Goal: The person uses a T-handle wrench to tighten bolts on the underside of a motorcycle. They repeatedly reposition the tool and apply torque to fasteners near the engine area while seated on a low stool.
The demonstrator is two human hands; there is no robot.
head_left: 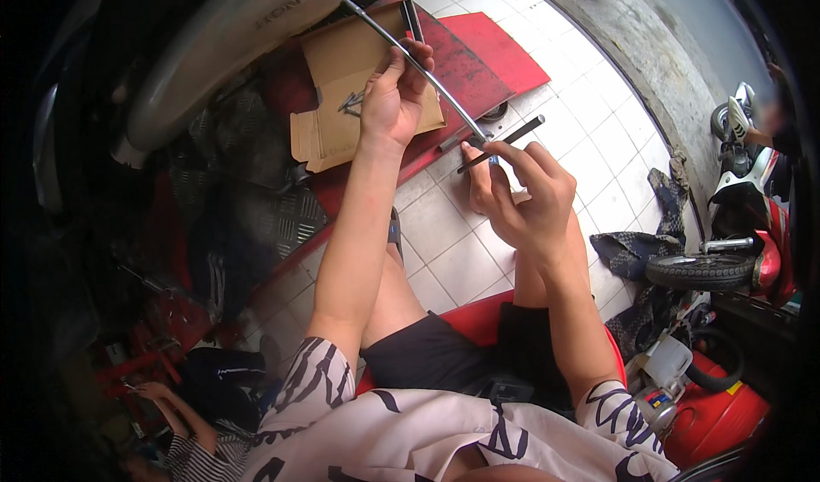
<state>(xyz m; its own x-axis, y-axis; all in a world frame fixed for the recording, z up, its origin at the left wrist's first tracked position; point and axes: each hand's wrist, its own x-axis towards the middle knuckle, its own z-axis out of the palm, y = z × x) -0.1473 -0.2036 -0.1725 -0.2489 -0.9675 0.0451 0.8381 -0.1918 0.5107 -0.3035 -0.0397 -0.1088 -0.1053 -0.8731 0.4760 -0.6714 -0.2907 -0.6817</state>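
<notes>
My left hand (396, 98) is closed around a long silver rod (453, 98), whose upper end reaches the silver part of a motorbike (222, 46). At the rod's lower end, my right hand (525, 192) is curled, with its index finger near the joint where a black bar (525, 130) crosses the rod. A small blue-marked piece (494, 161) shows among those fingers. Beneath my left hand lies an open cardboard box (320, 55) with several small metal pieces (350, 103) in it, on a red stand (530, 72).
A white-tiled floor (606, 123) surrounds the stand. Parked motorbikes (700, 268), dark cloths (628, 247) and a red tank (713, 422) are at the right, where another person's foot (739, 119) shows. At lower left, a person in stripes (196, 431) works at red equipment (158, 345).
</notes>
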